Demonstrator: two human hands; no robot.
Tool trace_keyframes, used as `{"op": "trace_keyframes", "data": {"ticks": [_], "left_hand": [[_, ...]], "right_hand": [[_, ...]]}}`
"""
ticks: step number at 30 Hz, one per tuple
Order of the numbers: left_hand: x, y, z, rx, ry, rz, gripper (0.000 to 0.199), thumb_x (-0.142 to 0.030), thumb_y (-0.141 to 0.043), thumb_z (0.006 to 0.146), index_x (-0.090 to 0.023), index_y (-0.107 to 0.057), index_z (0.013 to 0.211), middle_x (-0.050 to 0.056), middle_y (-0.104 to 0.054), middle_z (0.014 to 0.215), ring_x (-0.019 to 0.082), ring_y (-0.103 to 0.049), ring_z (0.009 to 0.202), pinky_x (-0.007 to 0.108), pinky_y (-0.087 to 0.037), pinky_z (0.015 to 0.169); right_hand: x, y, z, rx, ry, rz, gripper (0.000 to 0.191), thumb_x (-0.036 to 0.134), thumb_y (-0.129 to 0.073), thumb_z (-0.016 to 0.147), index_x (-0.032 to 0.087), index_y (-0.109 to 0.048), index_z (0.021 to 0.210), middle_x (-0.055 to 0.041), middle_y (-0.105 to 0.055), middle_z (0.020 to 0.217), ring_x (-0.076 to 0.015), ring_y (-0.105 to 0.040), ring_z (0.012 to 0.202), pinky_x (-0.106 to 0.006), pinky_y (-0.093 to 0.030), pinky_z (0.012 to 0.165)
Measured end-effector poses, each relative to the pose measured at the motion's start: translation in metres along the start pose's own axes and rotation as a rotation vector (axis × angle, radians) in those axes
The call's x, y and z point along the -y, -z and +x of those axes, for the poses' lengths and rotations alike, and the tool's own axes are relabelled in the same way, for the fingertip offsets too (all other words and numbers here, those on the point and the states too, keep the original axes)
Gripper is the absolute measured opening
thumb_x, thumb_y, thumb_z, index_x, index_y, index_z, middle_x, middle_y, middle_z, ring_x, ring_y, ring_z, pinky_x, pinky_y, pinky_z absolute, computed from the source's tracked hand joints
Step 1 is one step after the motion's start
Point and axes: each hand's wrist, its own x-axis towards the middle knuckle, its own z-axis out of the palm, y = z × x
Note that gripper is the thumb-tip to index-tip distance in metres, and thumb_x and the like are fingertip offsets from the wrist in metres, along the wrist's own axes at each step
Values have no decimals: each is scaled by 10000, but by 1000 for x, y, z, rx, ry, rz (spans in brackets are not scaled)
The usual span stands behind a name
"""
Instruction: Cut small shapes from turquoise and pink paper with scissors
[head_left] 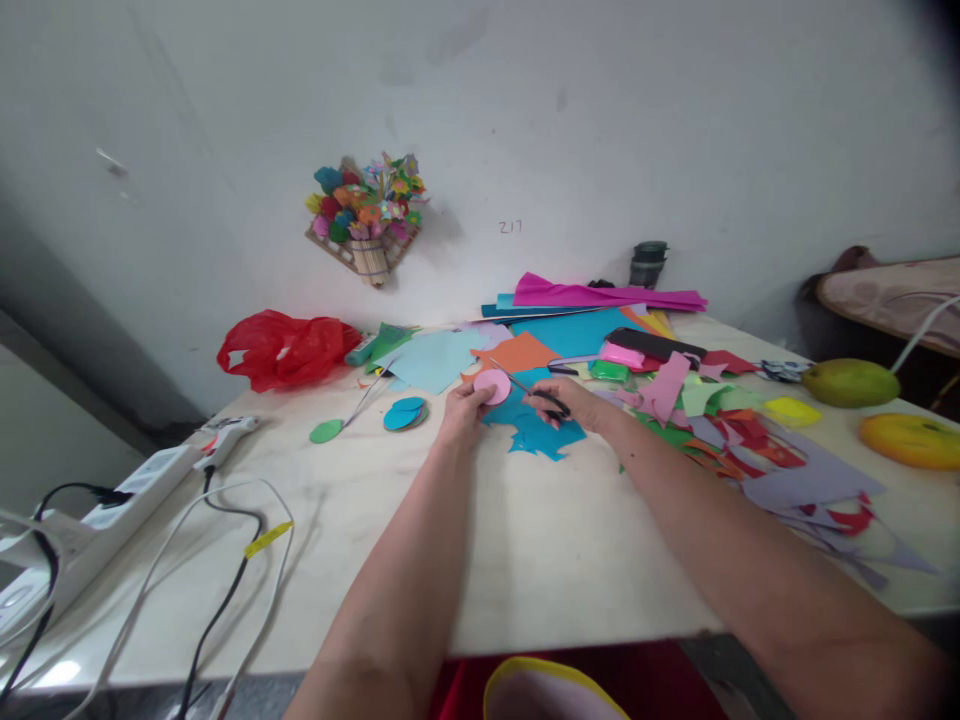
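Note:
Between the thumb and fingers of my left hand (pixel 468 408) is a pink paper circle (pixel 493 386). My right hand (pixel 574 402) grips the black handles of the scissors (pixel 553 403), whose blades point left toward the circle's right edge. Under both hands lie cut blue paper (pixel 536 435) and an orange sheet (pixel 523 350). Left of my left hand are a small stack of blue circles (pixel 405 413) and a single green circle (pixel 326 431).
Colored scraps (pixel 750 440) spread across the right side beside two mangoes (pixel 850 383). A red plastic bag (pixel 277 350) lies at the back left. A power strip (pixel 142 490) and loose cables (pixel 247 512) occupy the left. Rolled magenta paper (pixel 600 294) lies along the wall.

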Motion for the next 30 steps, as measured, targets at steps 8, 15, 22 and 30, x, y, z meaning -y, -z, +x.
{"op": "trace_keyframes", "data": {"ticks": [8,15,22,30], "left_hand": [[0,-1,-1,0,5,-10,404,-273,-904,429,-100,-726,748,98,-729,753,260,-698,809,389,-549,810],[0,-1,-1,-5,12,-17,389,-242,-886,457,-92,-721,776,101,-719,753,271,-697,836,400,-538,827],[0,0,0,5,6,-2,372,-251,-878,475,-102,-728,781,85,-719,755,230,-687,794,354,-537,789],[-1,-2,-2,-1,15,-17,405,-249,-891,450,-92,-732,788,88,-721,753,230,-687,779,360,-535,806]], "right_hand": [[-5,0,2,-2,17,23,303,402,-768,657,166,-579,691,36,-546,468,-81,-451,366,-196,-350,334],[-3,-1,2,-17,3,39,263,376,-741,683,162,-588,670,29,-531,449,-88,-435,355,-206,-325,323],[-4,0,3,-22,-23,74,259,385,-706,724,164,-587,664,21,-541,461,-88,-442,361,-204,-332,331],[0,-1,0,-3,-6,34,324,432,-751,671,175,-554,665,31,-556,471,-83,-452,353,-199,-332,333]]}}
